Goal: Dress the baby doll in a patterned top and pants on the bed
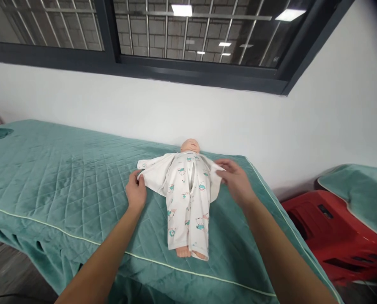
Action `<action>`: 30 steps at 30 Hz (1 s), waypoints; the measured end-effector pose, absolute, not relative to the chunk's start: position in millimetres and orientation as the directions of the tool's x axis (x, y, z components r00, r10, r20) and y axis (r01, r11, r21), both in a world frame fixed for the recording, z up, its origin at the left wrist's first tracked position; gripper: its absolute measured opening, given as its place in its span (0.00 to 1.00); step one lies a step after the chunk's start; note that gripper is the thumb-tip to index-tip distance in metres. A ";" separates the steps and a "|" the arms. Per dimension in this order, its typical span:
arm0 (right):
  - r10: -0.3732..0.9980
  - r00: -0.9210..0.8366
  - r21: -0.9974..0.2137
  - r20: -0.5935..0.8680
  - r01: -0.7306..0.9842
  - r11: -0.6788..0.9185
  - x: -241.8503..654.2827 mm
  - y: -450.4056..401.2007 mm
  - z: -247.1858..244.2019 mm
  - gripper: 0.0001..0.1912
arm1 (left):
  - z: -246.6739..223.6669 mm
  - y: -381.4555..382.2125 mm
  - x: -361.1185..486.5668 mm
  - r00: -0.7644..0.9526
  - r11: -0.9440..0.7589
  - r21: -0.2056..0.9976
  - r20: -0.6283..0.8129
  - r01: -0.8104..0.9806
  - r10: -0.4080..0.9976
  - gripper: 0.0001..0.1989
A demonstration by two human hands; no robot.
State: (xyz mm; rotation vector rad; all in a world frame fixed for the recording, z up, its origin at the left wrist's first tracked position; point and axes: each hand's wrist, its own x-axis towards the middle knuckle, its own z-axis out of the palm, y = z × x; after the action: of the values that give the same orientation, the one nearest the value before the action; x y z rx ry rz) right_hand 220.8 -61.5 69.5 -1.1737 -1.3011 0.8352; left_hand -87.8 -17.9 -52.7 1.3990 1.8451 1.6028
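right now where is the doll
In the head view the doll lies on its back on the green bed cover, between the left hand and right hand.

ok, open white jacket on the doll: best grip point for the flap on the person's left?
Probably the outer edge of the left flap, pinched from the doll's outboard side. It is spread flat on the green quilted cover, clear of the body, and the left hand already touches that edge. The right hand is at the other flap.
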 end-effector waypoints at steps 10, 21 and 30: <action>0.912 -0.339 -0.613 0.231 0.678 0.407 189.7 -106.6 58.6 0.18 | -55.9 -15.6 -87.9 -0.470 -0.052 0.887 0.291 0.458 0.833 0.16; 0.941 0.141 -0.857 0.306 0.471 0.209 197.8 -62.2 62.0 0.11 | -15.9 -17.6 -68.3 -0.360 -0.199 0.890 0.359 0.411 0.861 0.14; 0.915 0.188 -0.683 0.357 0.721 0.118 193.4 43.9 69.0 0.07 | 22.6 -29.6 -12.3 0.459 -0.708 0.646 0.556 0.286 0.693 0.13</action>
State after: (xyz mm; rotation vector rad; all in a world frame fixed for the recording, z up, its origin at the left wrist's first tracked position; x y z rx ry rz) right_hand 193.4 43.9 69.0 -1.6458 -1.5768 0.2985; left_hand -12.3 -29.6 22.6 2.2454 0.8168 1.1660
